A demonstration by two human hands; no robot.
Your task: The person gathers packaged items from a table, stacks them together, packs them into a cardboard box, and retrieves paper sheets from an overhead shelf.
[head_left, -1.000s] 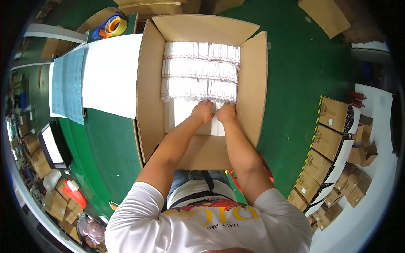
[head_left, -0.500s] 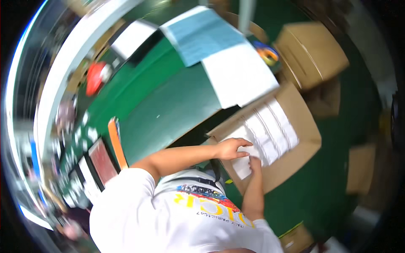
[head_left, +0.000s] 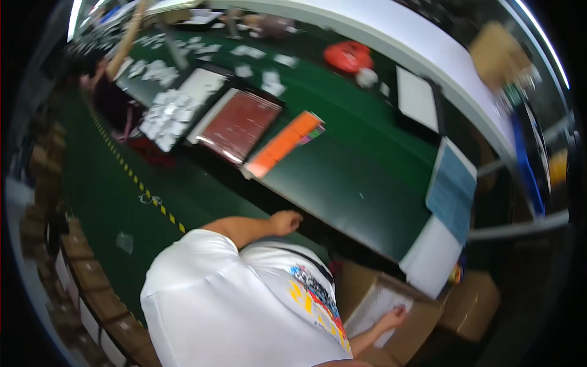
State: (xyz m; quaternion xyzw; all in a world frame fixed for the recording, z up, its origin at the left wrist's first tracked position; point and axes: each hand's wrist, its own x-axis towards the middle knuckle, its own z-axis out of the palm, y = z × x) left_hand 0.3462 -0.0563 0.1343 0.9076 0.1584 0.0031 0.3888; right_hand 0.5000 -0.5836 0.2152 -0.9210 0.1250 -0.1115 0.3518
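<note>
View from the head over two working hands. The left hand (head_left: 285,222) is loosely curled just short of the edge of the green bench (head_left: 342,189); no object shows in it, but blur hides the fingertips, so whether its grip is closed cannot be told. The right hand (head_left: 392,318) lies over the open carton (head_left: 356,280), its fingers bent inward; whether they pinch anything cannot be told. The white contents (head_left: 372,306) of the carton show beneath and beside the right hand. Beyond the carton from this hand stands a brown box (head_left: 474,306); the white sheet (head_left: 428,260) hangs past the bench end. Ahead of the left hand, across the bench edge, lie the orange strip (head_left: 286,144) and a reddish-brown stack (head_left: 239,125).

Handling, as judged: the right fingers are best kept light on the contents, so that the pieces stay aligned, and the wrist clear of the carton wall; the left arm needs room to pass the bench edge unsnagged.
</note>
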